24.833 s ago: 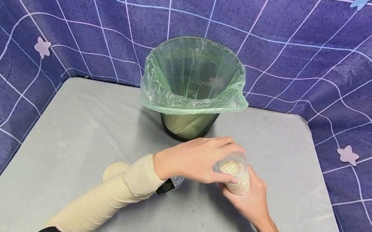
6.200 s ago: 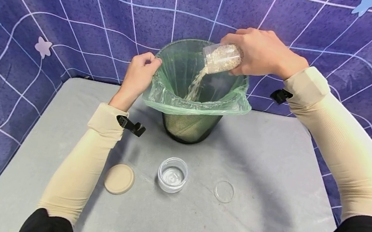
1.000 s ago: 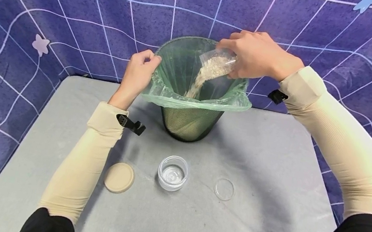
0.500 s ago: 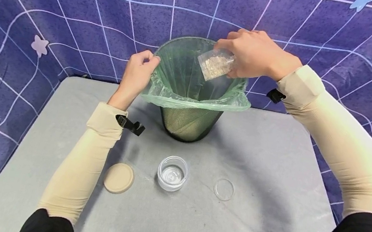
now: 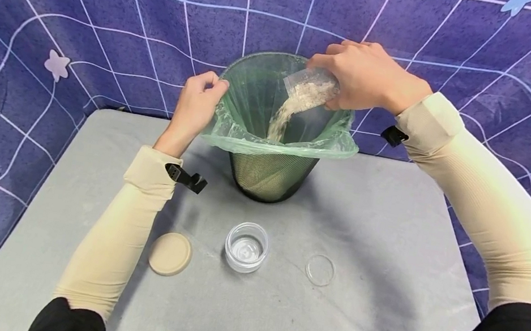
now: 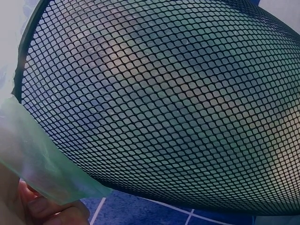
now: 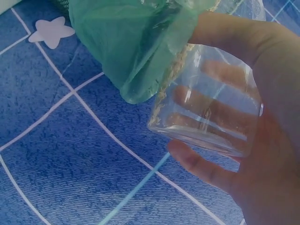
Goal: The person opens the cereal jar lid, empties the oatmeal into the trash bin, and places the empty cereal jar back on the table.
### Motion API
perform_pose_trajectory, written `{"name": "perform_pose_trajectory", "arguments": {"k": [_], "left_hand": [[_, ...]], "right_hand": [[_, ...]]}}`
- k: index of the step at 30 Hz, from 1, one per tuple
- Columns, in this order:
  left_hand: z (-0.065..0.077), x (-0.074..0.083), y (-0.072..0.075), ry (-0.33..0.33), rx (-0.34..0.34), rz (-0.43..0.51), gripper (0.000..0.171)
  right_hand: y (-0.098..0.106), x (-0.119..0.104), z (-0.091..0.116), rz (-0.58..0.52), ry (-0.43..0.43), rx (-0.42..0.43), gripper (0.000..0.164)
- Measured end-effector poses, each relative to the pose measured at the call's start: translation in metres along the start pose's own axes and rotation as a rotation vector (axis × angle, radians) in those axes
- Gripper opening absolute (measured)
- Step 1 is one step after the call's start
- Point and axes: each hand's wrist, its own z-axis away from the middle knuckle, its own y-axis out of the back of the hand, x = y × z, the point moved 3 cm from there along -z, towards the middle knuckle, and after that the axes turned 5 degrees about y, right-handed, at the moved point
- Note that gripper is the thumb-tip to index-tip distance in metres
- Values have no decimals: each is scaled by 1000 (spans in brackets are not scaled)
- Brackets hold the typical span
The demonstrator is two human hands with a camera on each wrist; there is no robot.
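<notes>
My right hand grips a clear jar tipped over the bin's mouth. Pale flakes, much like oats, stream from it into the green bin liner. In the right wrist view the fingers wrap the jar, and its base end shows clear, with flakes along one side. At the left rim my left hand pinches the liner's edge; in the left wrist view liner partly covers its curled fingers. The mesh bin stands upright; the inside bottom is hidden.
On the grey table, in front of the bin, stand a second open clear jar, a beige round lid and a thin clear ring or disc. A purple patterned curtain rises behind and at both sides.
Since 24.8 s ago, the jar has gone from the table's front to above the bin, and my left hand to the rim. The flakes' stream, absent half a second ago, falls again.
</notes>
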Motion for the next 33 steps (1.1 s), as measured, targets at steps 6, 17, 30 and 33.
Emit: {"name": "perform_pose_trajectory", "arguments": {"k": [6, 17, 30, 33], "left_hand": [[-1, 0, 1, 3, 0, -8, 38], [-1, 1, 0, 8, -5, -3, 38], [-1, 0, 0, 6, 5, -3, 38], [-1, 0, 0, 4, 6, 5, 38]], "right_hand": [[2, 2, -2, -7, -3, -5, 77], [0, 5, -4, -2, 1, -2, 75], [2, 5, -3, 28, 0, 8, 76], [2, 5, -3, 26, 2, 6, 76]]}}
